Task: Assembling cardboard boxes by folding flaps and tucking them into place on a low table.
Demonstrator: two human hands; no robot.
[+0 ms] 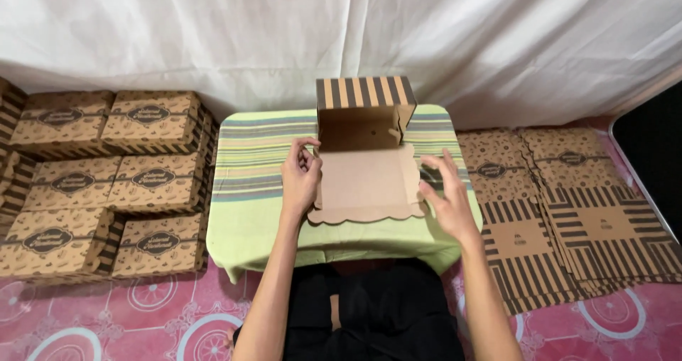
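Soft, even, slightly dim light

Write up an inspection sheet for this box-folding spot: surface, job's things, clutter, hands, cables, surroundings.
Surface: small table under a green striped cloth, on a pink patterned floor mat.
Job's things: half-folded cardboard box, back part upright with striped flap on top, scalloped flap lying flat toward the person.
Clutter: nothing seen on the cloth besides the box.
Hands: left hand touches the box's left edge; right hand, fingers spread, at its right edge. Neither is closed on it.
Cables: nothing seen.
Surroundings: finished boxes stacked on the left; flat unfolded box blanks piled on the right; white sheet hanging behind.
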